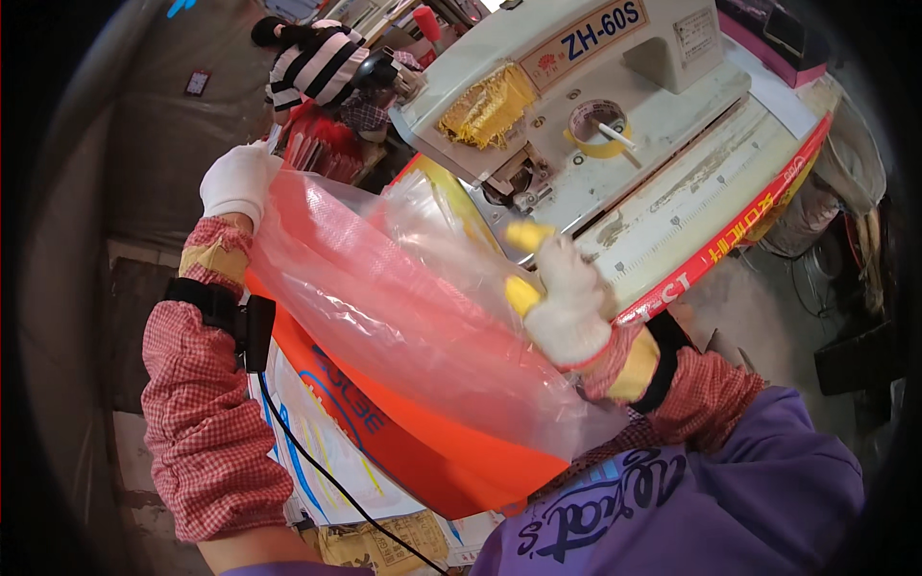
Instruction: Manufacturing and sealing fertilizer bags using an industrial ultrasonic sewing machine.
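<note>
Both gloved hands hold a clear plastic bag (403, 307) stretched between them above an orange and white woven sack (384, 432), which lies below and runs down toward the person's lap. The left hand (235, 182), in a white glove, is closed around the bag's far upper corner, well out past the left edge of the machine table (691, 192). The right hand (562, 298), in a white glove with yellow fingertips (526, 235), grips the bag's near right edge with the fingers curled into the plastic, just beside the table's front edge. The bag looks pinkish because the orange sack shows through it. A red ruler strip (740, 235) runs along the table's front edge. On the table stands a cream sewing machine (595, 67), with a clump of yellow thread (485, 106) at its left end and a roll of tape (597, 125) on its base with a small white stick lying across it. Beyond the machine's left end hangs a black and white striped cloth (312, 62). Both forearms wear red checked sleeves, and a black strap with a cable (317, 461) sits on the left wrist.
</note>
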Available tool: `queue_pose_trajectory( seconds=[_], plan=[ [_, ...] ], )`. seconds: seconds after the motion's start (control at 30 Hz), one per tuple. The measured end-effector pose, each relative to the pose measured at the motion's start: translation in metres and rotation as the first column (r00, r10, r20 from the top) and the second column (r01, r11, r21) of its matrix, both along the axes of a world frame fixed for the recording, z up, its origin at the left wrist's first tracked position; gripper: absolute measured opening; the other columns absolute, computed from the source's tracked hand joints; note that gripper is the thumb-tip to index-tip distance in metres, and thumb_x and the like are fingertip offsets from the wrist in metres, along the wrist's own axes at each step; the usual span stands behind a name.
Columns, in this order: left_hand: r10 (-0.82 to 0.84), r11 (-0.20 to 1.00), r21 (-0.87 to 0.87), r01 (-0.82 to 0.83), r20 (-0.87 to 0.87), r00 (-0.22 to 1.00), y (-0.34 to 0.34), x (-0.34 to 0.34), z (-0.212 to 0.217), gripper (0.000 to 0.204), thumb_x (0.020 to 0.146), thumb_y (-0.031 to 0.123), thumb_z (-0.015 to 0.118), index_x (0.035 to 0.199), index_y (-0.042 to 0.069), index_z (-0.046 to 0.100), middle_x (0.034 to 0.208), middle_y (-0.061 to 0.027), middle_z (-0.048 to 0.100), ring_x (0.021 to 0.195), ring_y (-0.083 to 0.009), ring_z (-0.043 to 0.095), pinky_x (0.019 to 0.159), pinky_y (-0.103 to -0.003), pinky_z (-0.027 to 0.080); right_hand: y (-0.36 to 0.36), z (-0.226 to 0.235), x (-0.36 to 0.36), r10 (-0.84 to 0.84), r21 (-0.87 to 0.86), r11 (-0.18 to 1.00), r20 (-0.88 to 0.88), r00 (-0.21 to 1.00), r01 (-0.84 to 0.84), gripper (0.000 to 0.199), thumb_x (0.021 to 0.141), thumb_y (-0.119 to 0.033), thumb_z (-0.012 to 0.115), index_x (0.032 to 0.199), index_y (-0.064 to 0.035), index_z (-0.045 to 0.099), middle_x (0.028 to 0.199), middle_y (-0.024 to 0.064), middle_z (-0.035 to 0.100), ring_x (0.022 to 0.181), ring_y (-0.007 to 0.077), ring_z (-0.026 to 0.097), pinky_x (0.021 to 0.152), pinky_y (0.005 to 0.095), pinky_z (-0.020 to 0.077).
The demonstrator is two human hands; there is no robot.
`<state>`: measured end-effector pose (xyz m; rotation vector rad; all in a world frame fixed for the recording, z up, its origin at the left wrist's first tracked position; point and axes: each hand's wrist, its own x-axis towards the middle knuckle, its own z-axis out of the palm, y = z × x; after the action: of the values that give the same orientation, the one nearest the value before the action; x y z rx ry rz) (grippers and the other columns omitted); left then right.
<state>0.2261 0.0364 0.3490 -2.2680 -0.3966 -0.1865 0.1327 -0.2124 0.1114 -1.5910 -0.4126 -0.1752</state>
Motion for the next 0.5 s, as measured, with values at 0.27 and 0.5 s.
queue_pose_trajectory(
  seconds=[0.27,0.5],
  plan=[
    [-0.032,0.999,0.005,0.033,-0.050,0.998,-0.003,0.001,-0.023,0.026,0.083,0.023,0.043,0.092,0.008,0.062,0.094,-0.0185,0.062,0.087,-0.0351,0.061,0.076,-0.044,0.049,-0.011,0.027,-0.002,0.396,0.091,0.918,-0.197,0.897,-0.386,0.055,0.080,-0.011,0.058,0.130,-0.0015,0.037,0.083,0.0090,0.064,0.072,0.0187,0.060,0.066,0.0277,0.0473],
    [-0.077,0.997,-0.025,0.075,-0.098,0.992,-0.018,0.001,-0.027,0.024,0.082,0.023,0.048,0.094,0.006,0.060,0.094,-0.0196,0.062,0.088,-0.0361,0.060,0.075,-0.045,0.049,0.021,-0.001,0.007,0.636,0.249,0.676,-0.673,0.378,-0.694,0.026,0.083,-0.019,0.059,0.100,-0.0006,0.055,0.072,0.0069,0.059,0.041,0.0117,0.050,0.034,0.0254,0.0394]
  ],
)
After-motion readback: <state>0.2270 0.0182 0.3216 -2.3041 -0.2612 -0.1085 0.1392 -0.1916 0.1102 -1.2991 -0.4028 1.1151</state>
